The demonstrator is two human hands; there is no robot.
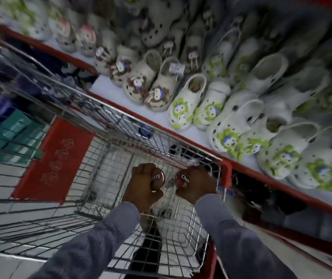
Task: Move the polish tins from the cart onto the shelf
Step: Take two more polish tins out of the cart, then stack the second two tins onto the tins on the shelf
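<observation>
I gripped one tin (pixel 158 179) in left hand (pixel 143 184), another tin (pixel 183 180) in right hand (pixel 198 183), above cart (pixel 121 125); next, probably lift to shelf (pixel 161 117).

Dim, cool light leaves the tilted wide-angle view smeared with motion blur toward its bent edges, sharpest around the white green-trimmed rubber clogs (pixel 183 105) mid-frame.

The shelf (pixel 157 109) beside the cart (pixel 121 125) is crowded with clogs (pixel 189 101) standing row on row; only a narrow bare strip runs along its red front edge (widest near the cart's far end). Over the wire basket, around the two hands holding tins, the air is open.
</observation>
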